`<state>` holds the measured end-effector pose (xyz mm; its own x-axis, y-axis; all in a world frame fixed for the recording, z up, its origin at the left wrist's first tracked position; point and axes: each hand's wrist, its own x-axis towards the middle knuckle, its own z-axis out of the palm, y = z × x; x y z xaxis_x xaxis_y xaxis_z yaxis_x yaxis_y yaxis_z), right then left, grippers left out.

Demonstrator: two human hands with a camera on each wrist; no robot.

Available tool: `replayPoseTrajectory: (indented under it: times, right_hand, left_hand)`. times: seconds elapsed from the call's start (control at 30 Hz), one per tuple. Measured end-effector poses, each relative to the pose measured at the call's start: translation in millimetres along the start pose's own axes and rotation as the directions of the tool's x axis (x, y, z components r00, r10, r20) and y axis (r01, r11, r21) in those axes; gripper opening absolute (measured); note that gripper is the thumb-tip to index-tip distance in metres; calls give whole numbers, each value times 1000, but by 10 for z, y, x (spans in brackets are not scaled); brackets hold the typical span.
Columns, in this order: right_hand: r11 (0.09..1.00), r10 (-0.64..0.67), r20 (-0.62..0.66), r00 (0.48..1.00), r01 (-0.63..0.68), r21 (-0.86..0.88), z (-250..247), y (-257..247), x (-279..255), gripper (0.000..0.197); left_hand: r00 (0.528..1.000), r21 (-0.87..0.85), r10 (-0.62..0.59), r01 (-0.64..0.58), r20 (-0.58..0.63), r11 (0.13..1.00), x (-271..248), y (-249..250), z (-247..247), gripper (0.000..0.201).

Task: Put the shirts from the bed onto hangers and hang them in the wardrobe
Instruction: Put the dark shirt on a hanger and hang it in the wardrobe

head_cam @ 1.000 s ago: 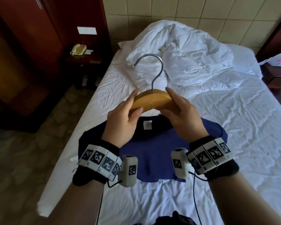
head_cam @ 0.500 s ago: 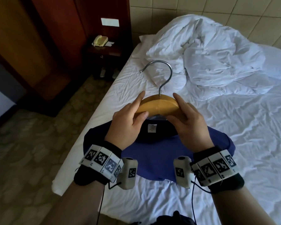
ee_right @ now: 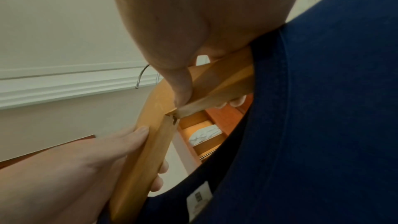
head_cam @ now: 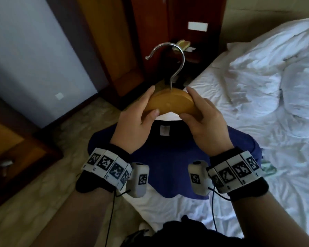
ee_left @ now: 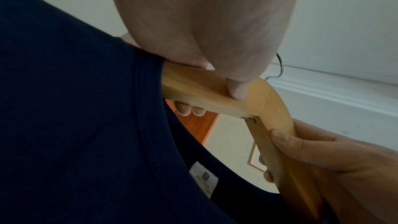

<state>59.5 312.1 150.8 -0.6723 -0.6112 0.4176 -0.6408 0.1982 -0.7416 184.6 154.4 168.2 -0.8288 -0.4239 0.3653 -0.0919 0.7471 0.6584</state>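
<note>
A dark blue shirt [head_cam: 168, 157] hangs on a wooden hanger [head_cam: 169, 102] with a metal hook [head_cam: 175, 59] pointing up. My left hand [head_cam: 137, 120] grips the hanger's left arm, thumb in front and fingers behind. My right hand [head_cam: 202, 120] grips its right arm the same way. The left wrist view shows the hanger [ee_left: 264, 101], the shirt [ee_left: 86, 125] collar with its white label, and the right hand [ee_left: 333, 156]. From the right wrist I see the hanger [ee_right: 150, 139], the shirt [ee_right: 312, 125] and the left hand [ee_right: 75, 168]. The hanger's ends are hidden inside the shirt.
The white bed [head_cam: 257, 122] with a rumpled duvet [head_cam: 284, 65] lies to the right. A reddish-brown wardrobe [head_cam: 150, 32] stands ahead, with a bedside table and a phone [head_cam: 183, 44] beside it. A pale wall panel [head_cam: 25, 50] and stone floor [head_cam: 52, 175] are at left.
I have turned left, away from the bed and toward the wardrobe, carrying the hanger with the shirt. Both hands keep the same grip on the hanger.
</note>
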Motion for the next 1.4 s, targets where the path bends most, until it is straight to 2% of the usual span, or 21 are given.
replayPoseTrajectory:
  times: [0.3,0.67,0.8,1.03,1.23,1.4]
  right_hand:
    - [985,-174,169,970,169,45,993,-616,391,63]
    - [960,-280,294,914,264,93,2785,-1549,1035,63]
    - [952,-300,377,876,252,172,3575,-1903,1135,63]
    - [909,-413,477,776,312,277,4732,-2627,1168,63]
    - [870,-489,500,715,356,342,5639,-3112,1294,63]
    - [839,-535,504,679,354,414,6561,-3485,1541,62]
  left_hand:
    - [975,44,-107,117,-194,992,-364,-704,-869,54]
    - [920,38,-233,257,-314,966,-550,-2073,-2246,56]
    - [871,56,-310,357,-380,933,-824,-2571,-2748,58]
    - [753,33,-384,473,-534,881,-1382,-3283,-3543,60]
    - [669,3,-433,545,-604,838,-1618,-3833,-4137,60]
    - [614,21,-434,592,-659,806,-1670,-4524,-4713,60]
